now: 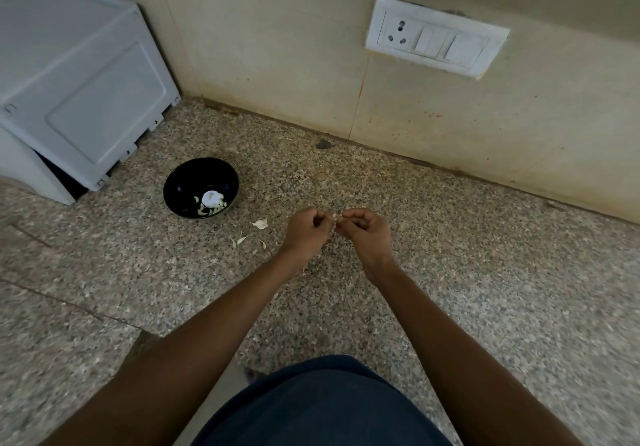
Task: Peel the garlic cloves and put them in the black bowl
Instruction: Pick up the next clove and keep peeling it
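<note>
A black bowl (201, 187) stands on the speckled stone counter (450, 272), left of my hands, with pale garlic pieces (211, 201) in its bottom. My left hand (306, 229) and my right hand (365, 229) meet fingertip to fingertip over the counter. Between them they pinch a small garlic clove (335, 218), of which only a pale sliver shows. Bits of white garlic skin (260, 224) lie on the counter between the bowl and my left hand.
A white appliance (79, 92) fills the back left corner, close behind the bowl. A tiled wall with a white socket and switch plate (436, 35) runs along the back. The counter's front edge lies by my body.
</note>
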